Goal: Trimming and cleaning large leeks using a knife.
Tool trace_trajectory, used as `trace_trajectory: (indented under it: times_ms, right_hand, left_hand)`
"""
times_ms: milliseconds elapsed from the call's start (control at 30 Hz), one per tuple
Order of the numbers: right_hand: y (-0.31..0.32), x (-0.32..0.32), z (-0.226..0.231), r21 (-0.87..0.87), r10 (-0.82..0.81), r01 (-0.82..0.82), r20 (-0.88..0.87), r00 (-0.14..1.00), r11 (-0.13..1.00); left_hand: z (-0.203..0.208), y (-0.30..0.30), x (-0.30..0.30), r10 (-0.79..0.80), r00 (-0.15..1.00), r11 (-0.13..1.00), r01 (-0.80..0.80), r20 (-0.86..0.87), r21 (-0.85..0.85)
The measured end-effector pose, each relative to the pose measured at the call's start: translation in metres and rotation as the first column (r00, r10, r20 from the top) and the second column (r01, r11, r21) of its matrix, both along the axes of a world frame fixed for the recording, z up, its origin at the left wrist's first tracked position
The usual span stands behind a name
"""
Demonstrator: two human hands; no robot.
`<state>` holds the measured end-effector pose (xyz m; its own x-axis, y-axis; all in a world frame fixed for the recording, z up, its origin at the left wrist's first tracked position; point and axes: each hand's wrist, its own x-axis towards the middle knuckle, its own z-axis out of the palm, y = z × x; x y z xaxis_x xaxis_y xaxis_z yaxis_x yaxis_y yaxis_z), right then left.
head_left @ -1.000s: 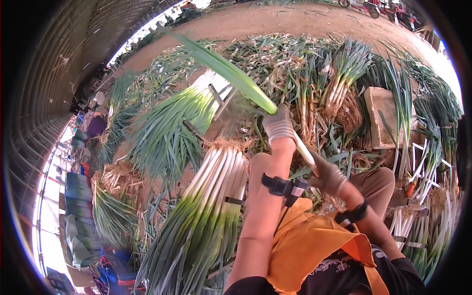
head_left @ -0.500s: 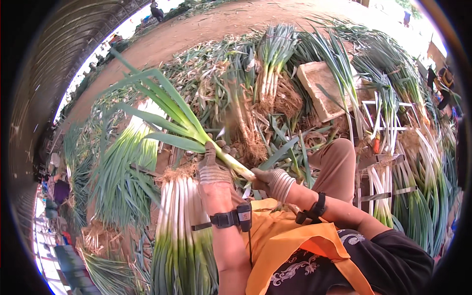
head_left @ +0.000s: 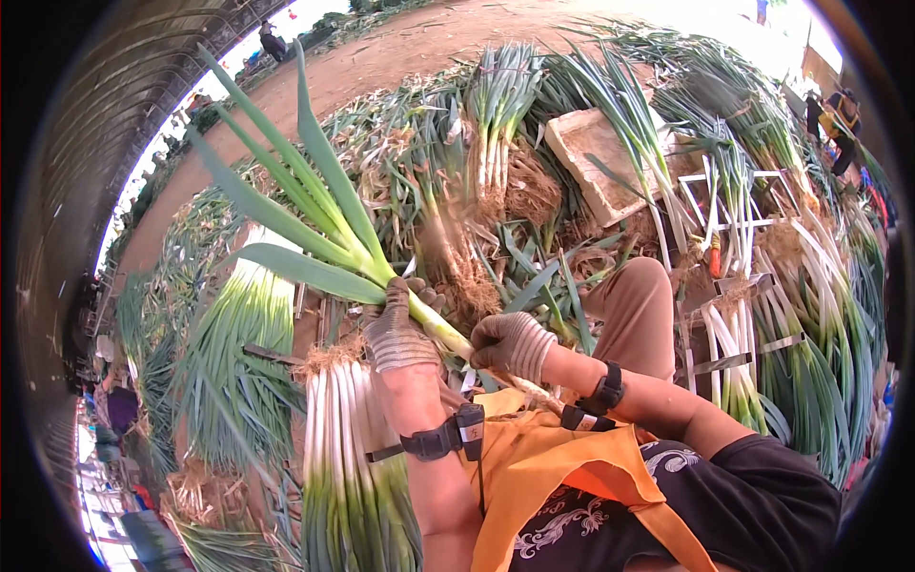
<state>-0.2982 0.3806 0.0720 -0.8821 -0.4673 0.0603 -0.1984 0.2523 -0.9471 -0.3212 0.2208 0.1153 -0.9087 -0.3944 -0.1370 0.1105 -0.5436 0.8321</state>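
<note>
A single leek (head_left: 440, 329) slants across my lap, its broad green leaves fanned out to the upper left. My left hand (head_left: 402, 329), in a worn striped glove, is closed round the stalk just below the leaves. Lower on the pale shaft, my right hand (head_left: 513, 345), gloved the same way, has its fingers curled on the stalk. The leek's lower end comes out beneath the right hand, near the orange apron (head_left: 562, 458). Its root tip is hard to make out by the wrist strap.
Beside my left forearm stands a bundle of white-stemmed leeks (head_left: 348, 448), roots up. Another leafy bundle (head_left: 243, 353) lies further left. Ahead are untrimmed leeks with brown roots (head_left: 462, 262) and a shallow pale box (head_left: 586, 176). Metal-framed stands (head_left: 734, 362) hold leeks on the right.
The leek's leaves have swung to point more upward. My right hand has turned, showing more of its back, and more of the lower stalk now shows below it.
</note>
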Motion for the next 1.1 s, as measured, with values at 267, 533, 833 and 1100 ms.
trace_trajectory:
  times_ms: [267,533,833,1100]
  right_hand:
    - [0.028,0.007,-0.001,-0.128,0.239,-0.292,-0.321,0.916,0.948]
    - [0.040,0.011,0.001,-0.043,0.521,-0.525,0.210,0.827,0.850]
    - [0.111,-0.020,-0.185,0.875,0.434,-0.125,-0.104,0.895,0.468]
    - [-0.003,-0.024,0.012,-0.314,0.691,-0.632,0.130,0.711,0.709]
  left_hand:
    - [0.003,0.006,0.003,0.028,0.999,0.998,-0.025,-0.044,0.062]
    - [0.013,-0.042,0.001,0.144,0.961,0.989,-0.135,-0.235,0.056]
    - [0.063,-0.171,0.009,0.230,0.929,0.973,-0.223,-0.289,0.057]
    - [0.046,-0.167,0.024,0.033,0.918,0.976,0.055,-0.394,0.209]
